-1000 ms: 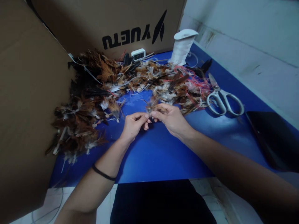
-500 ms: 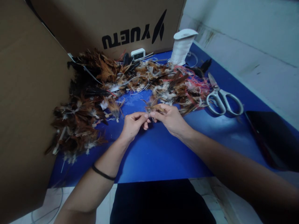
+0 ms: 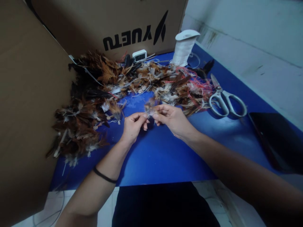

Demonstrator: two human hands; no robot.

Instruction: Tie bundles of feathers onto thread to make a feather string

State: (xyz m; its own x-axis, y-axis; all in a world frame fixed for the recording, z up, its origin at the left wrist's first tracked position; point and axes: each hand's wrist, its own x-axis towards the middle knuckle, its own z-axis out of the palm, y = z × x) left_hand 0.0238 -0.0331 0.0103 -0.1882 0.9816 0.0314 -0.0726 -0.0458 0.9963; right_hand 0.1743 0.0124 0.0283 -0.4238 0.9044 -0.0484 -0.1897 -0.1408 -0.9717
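Above the front part of the blue table (image 3: 151,157), both my hands pinch one small tuft of brown and grey feathers (image 3: 150,107). My left hand (image 3: 133,126) grips its pale lower end between thumb and forefinger. From the other side my right hand (image 3: 170,119) is closed on the tuft with thumb and fingertips. The exact grip points are blurred and partly hidden by the fingers. Just beyond my hands lies a long heap of brown, black and white feathers (image 3: 139,80), with a bundled tuft (image 3: 115,108) at its near left edge.
Scissors (image 3: 221,97) lie to the right, near a dark flat device (image 3: 276,138). A white container (image 3: 185,49) and a small white digital display (image 3: 139,56) stand behind the heap. Pink strings (image 3: 199,82) are tangled in it. Cardboard (image 3: 94,22) walls the back and left.
My left hand has shifted slightly left, and the feather tuft has tipped a little to the left between my fingers. The heap and scissors stay where they were.
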